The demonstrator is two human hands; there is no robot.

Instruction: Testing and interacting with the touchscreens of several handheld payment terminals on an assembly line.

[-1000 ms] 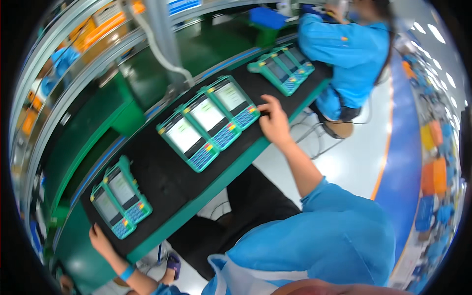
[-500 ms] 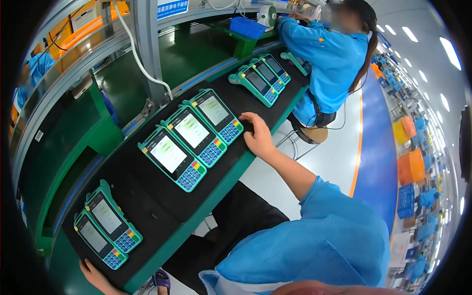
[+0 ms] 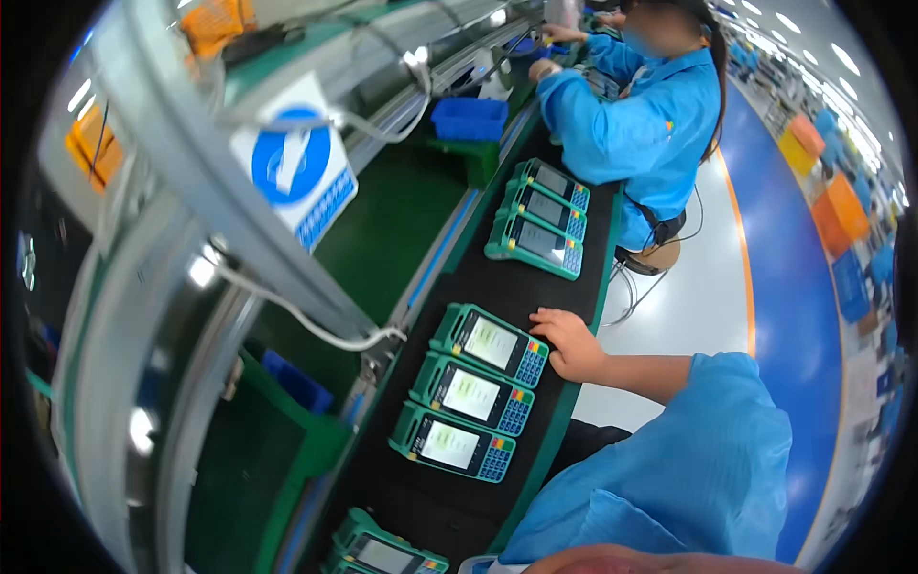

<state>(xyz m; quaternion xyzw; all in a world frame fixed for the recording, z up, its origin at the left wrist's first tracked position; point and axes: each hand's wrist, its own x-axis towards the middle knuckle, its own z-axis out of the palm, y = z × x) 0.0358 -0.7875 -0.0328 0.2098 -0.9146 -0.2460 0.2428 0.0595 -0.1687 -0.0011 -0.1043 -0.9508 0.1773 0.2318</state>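
My right hand [image 3: 571, 346] rests at the near edge of the black-topped bench [image 3: 430, 512], its fingers loosely spread and holding nothing. Just left of its fingertips lies the farthest of three card payment terminals [image 3: 491, 344] in green cases. The middle terminal [image 3: 470, 394] and the nearest terminal [image 3: 449, 443] line up beside it, faces up, screens lit and coloured keypads toward me. At the lower edge another terminal [image 3: 385, 557] is partly cut off. My left hand is out of the picture.
Farther along the bench sit three more terminals [image 3: 542, 239]. A co-worker in a blue jacket [image 3: 641, 124] is seated beyond them. A blue bin [image 3: 469, 120] stands behind. A metal post [image 3: 239, 182] with a hanging white cable [image 3: 296, 320] rises at left, near a blue-and-white sign [image 3: 294, 158].
My view has swung toward the far end of the bench, so the terminals appear turned and my left hand has left the picture. My right hand stays by the group of three.
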